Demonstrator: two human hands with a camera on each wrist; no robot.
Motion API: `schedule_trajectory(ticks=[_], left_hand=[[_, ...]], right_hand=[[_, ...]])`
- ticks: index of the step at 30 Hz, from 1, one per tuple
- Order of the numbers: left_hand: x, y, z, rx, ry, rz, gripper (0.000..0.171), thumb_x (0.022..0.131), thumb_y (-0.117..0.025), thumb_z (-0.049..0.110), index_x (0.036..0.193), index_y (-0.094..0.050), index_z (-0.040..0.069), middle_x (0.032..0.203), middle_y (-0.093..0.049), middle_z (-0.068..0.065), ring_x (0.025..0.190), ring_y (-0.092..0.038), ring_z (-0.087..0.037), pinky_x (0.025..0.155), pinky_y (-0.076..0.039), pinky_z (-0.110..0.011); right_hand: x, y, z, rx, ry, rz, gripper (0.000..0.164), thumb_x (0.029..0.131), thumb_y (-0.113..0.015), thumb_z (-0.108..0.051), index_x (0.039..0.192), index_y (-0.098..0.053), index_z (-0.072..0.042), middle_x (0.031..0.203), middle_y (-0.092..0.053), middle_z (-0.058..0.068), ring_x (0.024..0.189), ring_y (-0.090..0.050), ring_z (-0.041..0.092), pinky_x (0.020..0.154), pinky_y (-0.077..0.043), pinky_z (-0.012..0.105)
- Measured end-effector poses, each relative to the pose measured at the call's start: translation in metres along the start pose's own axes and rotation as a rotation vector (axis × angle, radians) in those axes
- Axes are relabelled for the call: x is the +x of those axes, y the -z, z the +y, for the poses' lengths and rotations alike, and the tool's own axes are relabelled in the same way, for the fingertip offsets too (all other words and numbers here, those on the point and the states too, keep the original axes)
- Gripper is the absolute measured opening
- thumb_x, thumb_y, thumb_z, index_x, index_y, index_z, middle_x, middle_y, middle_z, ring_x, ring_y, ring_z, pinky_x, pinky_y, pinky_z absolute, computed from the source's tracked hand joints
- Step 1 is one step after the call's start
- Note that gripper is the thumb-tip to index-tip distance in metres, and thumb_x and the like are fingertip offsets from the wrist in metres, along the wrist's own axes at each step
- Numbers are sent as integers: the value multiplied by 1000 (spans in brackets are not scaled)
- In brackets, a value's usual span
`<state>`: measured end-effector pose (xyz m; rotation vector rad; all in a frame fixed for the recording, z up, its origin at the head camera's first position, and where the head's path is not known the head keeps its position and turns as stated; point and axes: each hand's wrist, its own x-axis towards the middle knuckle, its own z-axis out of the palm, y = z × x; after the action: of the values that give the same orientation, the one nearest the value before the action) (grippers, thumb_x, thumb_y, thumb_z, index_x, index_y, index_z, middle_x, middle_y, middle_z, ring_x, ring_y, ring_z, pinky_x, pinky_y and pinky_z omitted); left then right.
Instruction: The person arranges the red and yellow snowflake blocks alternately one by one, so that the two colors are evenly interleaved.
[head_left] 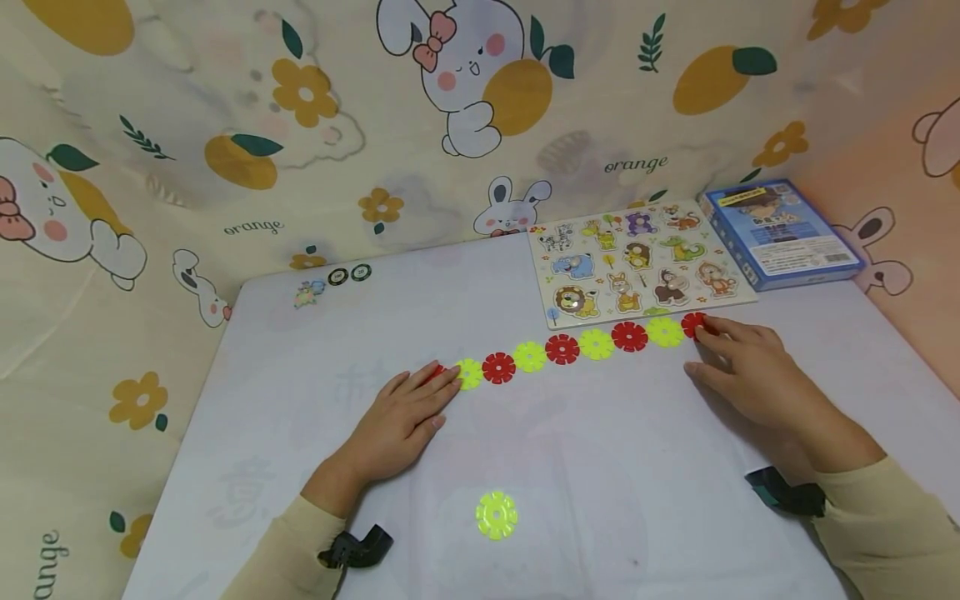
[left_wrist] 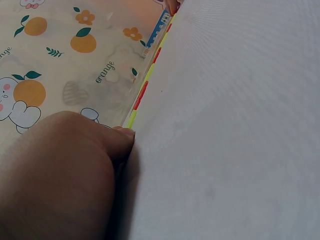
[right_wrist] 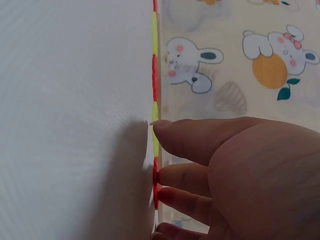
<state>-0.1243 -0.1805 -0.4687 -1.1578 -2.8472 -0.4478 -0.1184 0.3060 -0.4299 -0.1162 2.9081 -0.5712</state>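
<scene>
A row of red and yellow-green notched plastic discs (head_left: 562, 349), joined edge to edge in alternating colours, lies flat on the table. My left hand (head_left: 401, 425) rests on its left end, straight fingers over a red disc (head_left: 437, 372) and touching the yellow-green disc (head_left: 470, 374) beside it. At the right end, my right hand (head_left: 757, 375) touches the last red disc (head_left: 693, 325) with its fingertips, the thumb held apart near the table. The right wrist view shows those fingers (right_wrist: 185, 180) extended against the red edge. A loose yellow-green disc (head_left: 497, 515) lies nearer me, between the forearms.
Just behind the row lies an animal puzzle board (head_left: 637, 262), with a blue box (head_left: 780, 233) at its right. Two dark round pieces (head_left: 349, 274) and small stickers (head_left: 308, 292) are at the back left. A printed cloth (head_left: 420, 183) hangs behind the white table (head_left: 337, 333).
</scene>
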Motion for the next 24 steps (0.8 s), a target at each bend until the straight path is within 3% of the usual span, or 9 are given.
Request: schedule_trajectory(ticks=[9,13,18,20,22,24], left_hand=[[0,-1,-1,-8,-4,-2,53,99,-44,33,150,-33,25,155,-26,11,143,-16,-21,110,-13,-52],[1,-2,-1,1,-8,-3,53,99,-44,33,150,-33,26,155,-25,11,143,-16,-20,110,-13,-53],[1,-2,-2,10,-11,-5,53,99,-44,33,151,-32,26,155,-24,12,143,-16,-20,110,-13,-52],[0,-1,-2,5,-13,-4,53,99,-44,33,150,-32,26,155,-24,11,143,-16,-20,110,-13,-53],[0,0,-2,-3,-11,-4,53,99,-44,32,150,-33,25,155,-25,11,143,-16,-20,110,-13,-53],[0,1,-1,-12,-10,-5,53,99,-45,31,150,-33,25,155,-25,10,143,-17,-21,110,-13,-54]], right_hand=[[0,-1,-1,-18,14,15,80,86,-65,-50,140,-42,5,147,-26,29,129,-17,54,94,-23,73],[-2,0,-4,48,10,41,81,86,-65,-51,144,-40,-2,147,-26,27,129,-19,53,92,-27,73],[-6,-3,-18,376,79,57,66,91,-61,-45,148,-37,-20,144,-36,12,120,-43,37,87,-46,57],[-8,-8,-29,558,159,11,57,95,-60,-34,146,-38,-23,141,-42,6,116,-50,30,85,-51,45],[-10,-16,-42,710,262,-58,52,97,-58,-23,144,-39,-23,139,-45,6,117,-51,29,85,-51,40],[-12,-27,-56,797,363,-126,52,97,-58,-13,144,-39,-21,136,-49,8,116,-52,30,85,-51,36]])
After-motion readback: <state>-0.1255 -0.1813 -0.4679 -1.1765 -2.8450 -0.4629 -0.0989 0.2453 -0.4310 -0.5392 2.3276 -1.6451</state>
